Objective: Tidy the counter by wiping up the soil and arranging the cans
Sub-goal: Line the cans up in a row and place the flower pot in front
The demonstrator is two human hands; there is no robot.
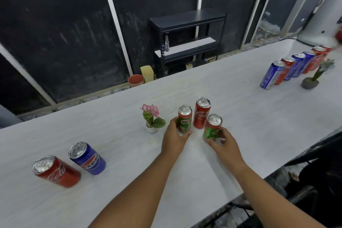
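- The left hand [174,136] grips 1 green can [185,119] low on its side. The right hand [224,142] curls round the second green can [212,128].
- Both cans stand upright on the counter [240,116], with the tall red can [201,114] just behind and between them.
- The cans look stiff and smooth, perhaps slippery. I cannot tell if they are full or empty.
- The best hold is probably round the middle of the wall.
- Slim cans tip easily, so lift them straight.

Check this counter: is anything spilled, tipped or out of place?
No spill or soil shows, and every can is upright. The short Coca-Cola can and Pepsi can stand stray at the left, far from the neat row at the right.
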